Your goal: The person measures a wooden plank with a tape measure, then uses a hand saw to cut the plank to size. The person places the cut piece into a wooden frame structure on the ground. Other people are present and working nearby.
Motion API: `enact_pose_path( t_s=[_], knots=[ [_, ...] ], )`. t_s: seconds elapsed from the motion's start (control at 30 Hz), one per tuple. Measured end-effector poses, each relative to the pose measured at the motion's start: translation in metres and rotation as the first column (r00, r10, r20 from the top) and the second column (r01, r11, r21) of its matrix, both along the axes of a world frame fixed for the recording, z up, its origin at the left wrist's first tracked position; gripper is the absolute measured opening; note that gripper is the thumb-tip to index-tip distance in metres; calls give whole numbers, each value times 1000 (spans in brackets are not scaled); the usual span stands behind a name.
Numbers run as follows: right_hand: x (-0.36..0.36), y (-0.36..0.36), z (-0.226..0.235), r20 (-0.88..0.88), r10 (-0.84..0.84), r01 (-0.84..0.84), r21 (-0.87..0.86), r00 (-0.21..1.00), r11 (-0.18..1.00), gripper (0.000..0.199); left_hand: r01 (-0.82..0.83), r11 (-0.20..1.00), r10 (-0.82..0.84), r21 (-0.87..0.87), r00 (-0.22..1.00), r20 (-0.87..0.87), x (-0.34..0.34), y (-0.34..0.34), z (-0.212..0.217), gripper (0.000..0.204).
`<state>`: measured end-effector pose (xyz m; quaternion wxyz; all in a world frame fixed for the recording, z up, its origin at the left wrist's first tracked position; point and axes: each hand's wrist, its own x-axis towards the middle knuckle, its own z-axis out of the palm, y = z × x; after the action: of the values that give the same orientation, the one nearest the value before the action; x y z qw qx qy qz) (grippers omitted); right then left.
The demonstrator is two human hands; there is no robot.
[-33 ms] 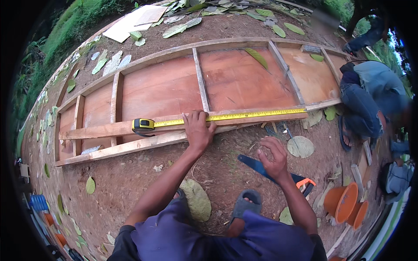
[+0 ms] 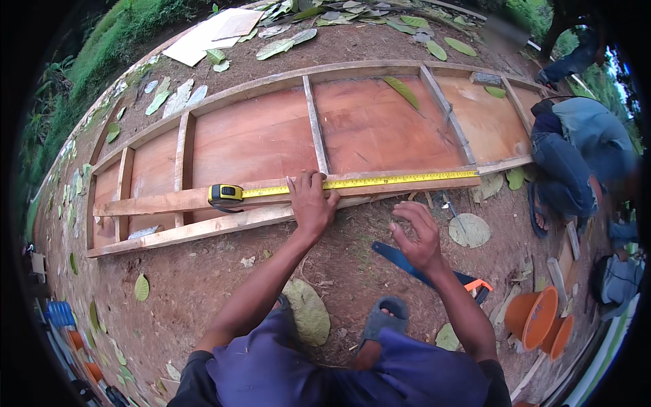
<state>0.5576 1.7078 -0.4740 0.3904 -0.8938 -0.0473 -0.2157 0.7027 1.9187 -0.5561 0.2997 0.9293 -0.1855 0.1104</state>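
A yellow-and-black tape measure (image 2: 226, 194) lies on a loose wooden batten (image 2: 152, 203), its yellow blade stretched rightward along the wood. My left hand (image 2: 312, 205) is closed over the blade and batten near their middle, pinning the two together. The batten rests on a long wooden frame (image 2: 271, 216) backed with reddish plywood sheet. To the right, my right hand (image 2: 417, 239) hovers above the ground with bent fingers, thumb apart from them and nothing visible between. Just below it, a handsaw (image 2: 395, 256) with dark blue blade and orange-black handle lies on the soil, partly covered by my forearm.
Another person (image 2: 576, 149) crouches at the frame's right end. Orange pots (image 2: 532, 317) stand at lower right. Large dry leaves (image 2: 306, 312) are scattered over the soil, one by my feet. Pale sheets (image 2: 203, 37) lie beyond the frame at upper left.
My right hand has shifted slightly left and its fingers have bent a little more. The left hand still holds the blade on the batten.
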Motion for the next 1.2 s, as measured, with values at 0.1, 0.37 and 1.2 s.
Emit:
enact_pose_path(
  t_s=[0.1,0.37,1.2],
  knots=[
    [85,47,28,41,201,-203,49,979,978,32,-7,998,6,-63,1000,-28,-1,-10,-1,62],
    [215,251,-16,-417,565,-691,-269,712,672,86,48,997,-32,64,972,-233,14,9,-1,84],
    [101,-45,-23,-25,-213,170,-516,977,840,41,56,996,-45,71,988,-150,20,-10,12,76]
  ],
)
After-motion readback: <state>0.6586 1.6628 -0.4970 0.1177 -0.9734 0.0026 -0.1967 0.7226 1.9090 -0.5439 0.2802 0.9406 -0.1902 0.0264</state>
